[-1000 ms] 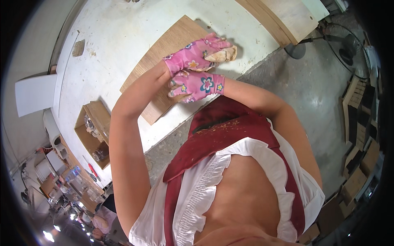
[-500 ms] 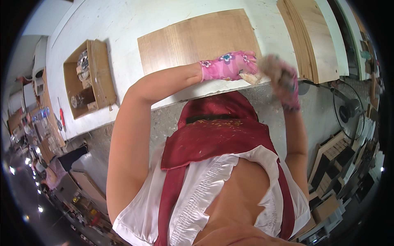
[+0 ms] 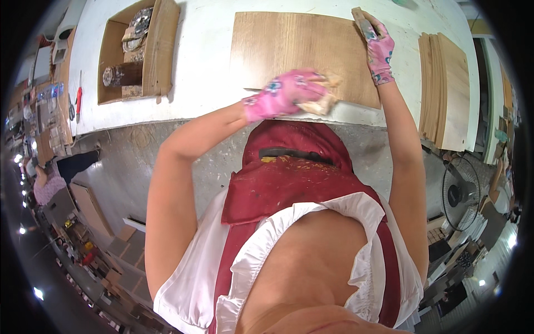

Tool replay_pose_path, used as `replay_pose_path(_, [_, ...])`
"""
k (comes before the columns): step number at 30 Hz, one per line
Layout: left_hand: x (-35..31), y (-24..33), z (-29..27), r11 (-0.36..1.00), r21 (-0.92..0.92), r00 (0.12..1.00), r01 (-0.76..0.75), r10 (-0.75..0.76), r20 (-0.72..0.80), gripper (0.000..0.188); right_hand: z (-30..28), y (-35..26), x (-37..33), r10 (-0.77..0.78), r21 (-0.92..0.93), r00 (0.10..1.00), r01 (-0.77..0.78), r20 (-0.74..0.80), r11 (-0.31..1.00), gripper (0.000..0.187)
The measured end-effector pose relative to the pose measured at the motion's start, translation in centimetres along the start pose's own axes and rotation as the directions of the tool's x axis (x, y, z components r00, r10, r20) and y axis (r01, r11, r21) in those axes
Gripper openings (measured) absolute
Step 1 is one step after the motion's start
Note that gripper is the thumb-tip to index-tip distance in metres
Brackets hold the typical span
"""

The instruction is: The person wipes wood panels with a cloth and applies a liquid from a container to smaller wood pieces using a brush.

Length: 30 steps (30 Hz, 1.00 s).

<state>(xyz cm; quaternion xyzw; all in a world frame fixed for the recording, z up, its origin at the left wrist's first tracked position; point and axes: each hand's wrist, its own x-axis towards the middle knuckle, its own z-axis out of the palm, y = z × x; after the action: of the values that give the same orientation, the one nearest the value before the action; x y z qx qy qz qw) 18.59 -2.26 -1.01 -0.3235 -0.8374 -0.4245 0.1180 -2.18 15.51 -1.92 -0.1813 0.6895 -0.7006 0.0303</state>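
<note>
A flat wooden board point(image 3: 300, 47) with visible grain lies on the white worktable, close to its front edge. My left hand point(image 3: 286, 93), in a pink flower-patterned glove and slightly blurred, is closed on a crumpled pale cloth point(image 3: 321, 103) over the board's near edge. At the board's right edge is my right hand point(image 3: 379, 47), gloved alike. Its fingers are bent round a narrow tan-grey piece point(image 3: 361, 21) whose kind I cannot make out, held along the board's far right corner.
A cardboard box point(image 3: 161, 50) holding a tape roll and other items stands at the left on the worktable point(image 3: 206, 67). Beyond it lies a red-handled tool point(image 3: 79, 103). Stacked boards point(image 3: 445, 92) stand at the right. A black fan point(image 3: 460, 193) is below the table's right end.
My right hand has moved from beside the left hand at the front edge to the board's far right corner. The left hand keeps the cloth, now over the near edge. The view has shifted.
</note>
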Motion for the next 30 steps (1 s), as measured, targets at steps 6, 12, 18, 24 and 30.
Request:
replay_pose_path(6, [-9.1, -0.8, -6.0, 0.984, 0.059, 0.953, 0.166, -0.145, -0.265, 0.039, -0.8, 0.8, 0.1, -0.020, -0.008, 0.999, 0.021, 0.038, 1.000, 0.029])
replay_pose_path(12, [-19.2, -0.4, -11.1, 0.473, -0.190, 0.412, 0.860, -0.865, -0.287, 0.035, -0.9, 0.3, 0.2, 0.027, 0.105, 0.999, -0.031, 0.041, 0.994, 0.029])
replay_pose_path(18, [-13.5, -0.6, -11.8, 0.461, -0.527, 0.173, 0.714, -0.845, -0.505, 0.025, 1.1, -1.2, -0.4, -0.208, -0.394, 0.935, 0.082, -0.287, 0.915, 0.028])
replay_pose_path(24, [-3.4, -6.8, -8.7, 0.742, 0.231, 0.766, 0.629, -0.542, -0.346, 0.049, 1.1, -1.4, -0.3, -0.075, -0.159, 0.887, 0.002, -0.455, 0.987, 0.035])
replay_pose_path(30, [1.4, -12.6, -2.3, 0.820, -0.460, 0.769, 0.341, -0.525, -0.365, 0.044, 0.7, -1.4, -0.3, 0.014, 0.031, 0.831, 0.004, -0.557, 0.999, 0.026])
